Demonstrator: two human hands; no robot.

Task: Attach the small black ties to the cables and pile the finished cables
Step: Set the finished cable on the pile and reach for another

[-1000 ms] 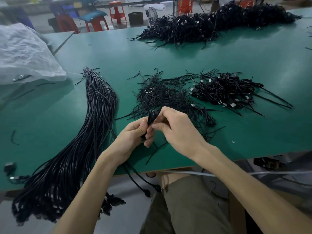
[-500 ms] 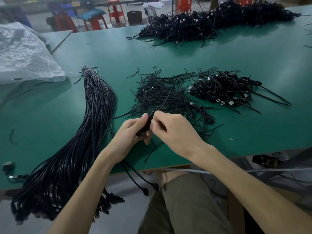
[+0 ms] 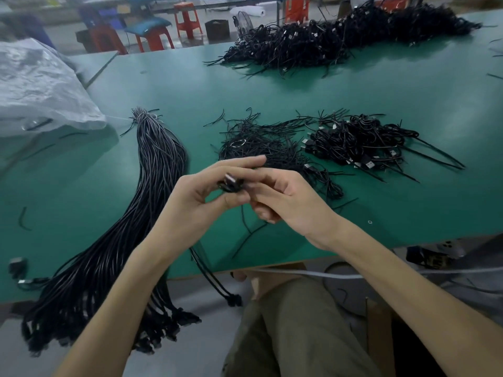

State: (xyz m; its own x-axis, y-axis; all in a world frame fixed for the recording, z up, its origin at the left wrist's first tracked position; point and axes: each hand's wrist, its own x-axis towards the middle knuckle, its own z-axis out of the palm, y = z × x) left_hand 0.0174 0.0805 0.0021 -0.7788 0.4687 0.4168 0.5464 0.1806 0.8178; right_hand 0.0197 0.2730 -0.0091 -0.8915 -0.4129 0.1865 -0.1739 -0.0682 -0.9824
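Green table (image 3: 190,85), near edge: left hand (image 3: 190,205) pinches the coiled cable (image 3: 231,184) steady while right hand (image 3: 296,202) grips it, likely for tying.

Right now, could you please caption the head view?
Left hand and right hand hold a coiled cable above the green table.

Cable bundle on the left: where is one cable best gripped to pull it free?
Probably a plug end, taken from the near side: the cable bundle fans out there and overhangs the table edge, while its far end is bunched tight.
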